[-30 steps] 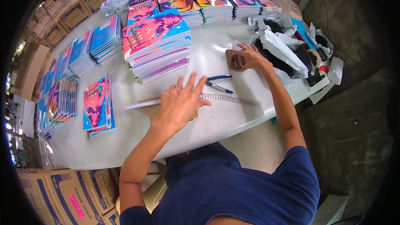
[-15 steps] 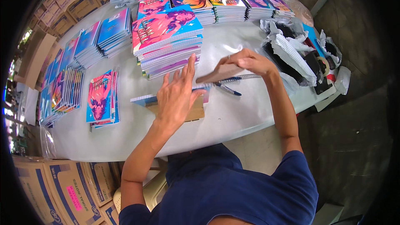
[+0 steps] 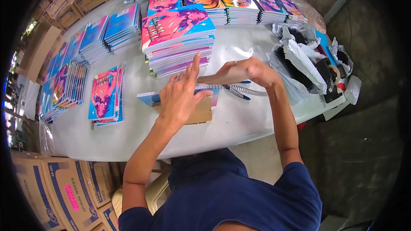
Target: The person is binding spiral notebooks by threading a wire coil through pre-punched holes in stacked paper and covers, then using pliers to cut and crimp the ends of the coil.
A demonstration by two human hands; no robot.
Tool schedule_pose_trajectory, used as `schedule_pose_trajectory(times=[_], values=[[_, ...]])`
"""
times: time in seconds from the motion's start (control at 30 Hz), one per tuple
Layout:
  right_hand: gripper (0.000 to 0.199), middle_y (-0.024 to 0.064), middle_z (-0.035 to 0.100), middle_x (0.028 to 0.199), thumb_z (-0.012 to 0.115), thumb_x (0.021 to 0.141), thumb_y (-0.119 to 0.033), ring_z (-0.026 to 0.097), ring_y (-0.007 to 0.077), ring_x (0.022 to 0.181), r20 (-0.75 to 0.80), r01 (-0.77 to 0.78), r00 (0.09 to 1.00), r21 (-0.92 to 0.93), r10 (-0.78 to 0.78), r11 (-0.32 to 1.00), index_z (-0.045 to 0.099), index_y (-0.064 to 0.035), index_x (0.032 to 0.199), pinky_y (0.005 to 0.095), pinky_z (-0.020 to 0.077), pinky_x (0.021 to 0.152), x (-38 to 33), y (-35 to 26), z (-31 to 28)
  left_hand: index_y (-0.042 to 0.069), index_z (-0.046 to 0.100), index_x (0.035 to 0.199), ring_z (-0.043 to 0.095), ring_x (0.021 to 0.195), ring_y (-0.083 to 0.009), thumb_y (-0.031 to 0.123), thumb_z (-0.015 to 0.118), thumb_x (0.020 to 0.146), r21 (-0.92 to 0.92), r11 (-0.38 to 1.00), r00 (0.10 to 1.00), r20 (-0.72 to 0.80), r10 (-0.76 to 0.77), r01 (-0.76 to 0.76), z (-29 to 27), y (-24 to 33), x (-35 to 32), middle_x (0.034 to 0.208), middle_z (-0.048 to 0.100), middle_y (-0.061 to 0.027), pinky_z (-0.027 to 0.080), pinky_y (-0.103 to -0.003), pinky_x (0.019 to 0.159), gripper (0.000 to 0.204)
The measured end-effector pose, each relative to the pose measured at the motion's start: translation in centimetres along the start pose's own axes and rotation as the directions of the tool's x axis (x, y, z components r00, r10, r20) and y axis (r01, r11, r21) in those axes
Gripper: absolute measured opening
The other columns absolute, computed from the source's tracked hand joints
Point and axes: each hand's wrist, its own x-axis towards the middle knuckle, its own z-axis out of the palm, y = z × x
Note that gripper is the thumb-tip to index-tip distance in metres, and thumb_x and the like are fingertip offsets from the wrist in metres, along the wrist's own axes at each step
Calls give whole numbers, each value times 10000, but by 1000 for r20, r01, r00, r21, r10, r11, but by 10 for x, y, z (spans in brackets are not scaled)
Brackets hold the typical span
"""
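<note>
A slip could push the notebook (image 3: 147, 99) crooked on the table (image 3: 244, 117).
The spread left hand (image 3: 177, 96) lies over it; the right hand (image 3: 259, 72) grips a flat brown piece (image 3: 222, 76). If that piece pushes too hard, the wire coil (image 3: 254, 92) might bend. By the hands: one notebook, one piece, one coil, one brown block (image 3: 202, 113), one blue tool (image 3: 240, 95).

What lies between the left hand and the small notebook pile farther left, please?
In the head view, a notebook juts out beside the left hand; bare tabletop then reaches the pile.
</note>
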Motion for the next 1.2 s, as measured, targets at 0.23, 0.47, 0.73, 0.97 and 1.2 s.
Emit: schedule_pose_trajectory(times=[0.23, 0.47, 0.73, 0.97, 1.2], values=[[620, 138, 678, 975, 634, 856, -562, 586, 187, 883, 21, -249, 968, -31, 250, 968, 724, 52, 876, 308, 444, 775, 10, -18, -10, 248, 126, 1539, 672, 838, -351, 360, 830, 653, 24, 996, 992, 94, -84, 82, -7, 4, 1, 902, 697, -116, 525, -430, 647, 1137], [518, 88, 633, 861, 613, 921, -415, 509, 168, 810, 193, -21, 976, -394, 105, 919, 649, 66, 733, 327, 409, 719, 14, -15, 13, 223, 91, 1539, 682, 802, -366, 353, 845, 639, 22, 994, 989, 100, -105, 103, -7, 4, -5, 1018, 691, -142, 524, -441, 611, 1182], [502, 166, 690, 979, 622, 897, -452, 618, 236, 915, 180, -25, 976, -476, 125, 879, 717, 39, 935, 341, 473, 762, 19, -21, 20, 169, 46, 1528, 678, 876, -375, 363, 828, 668, -7, 989, 982, 117, -149, 151, -9, 3, -1, 1406, 463, -208, 552, -469, 664, 1179], [409, 176, 668, 1080, 622, 907, -405, 614, 275, 994, -28, -177, 966, -793, 255, 583, 729, -37, 1050, 374, 476, 855, 27, 27, -7, 165, 286, 1479, 595, 1105, -379, 368, 749, 769, 144, 989, 989, 144, -46, 25, -15, -6, 0, 1338, 557, -137, 512, -457, 841, 872], [285, 79, 624, 880, 782, 718, -184, 574, 267, 937, 86, 182, 973, -859, -215, 478, 615, -59, 913, 393, 406, 845, 14, -25, 80, 162, 566, 1314, 601, 1060, -358, 238, 651, 865, -39, 999, 970, 242, 6, 3, -27, -12, -4, 1232, 635, -83, 496, -437, 860, 463]])
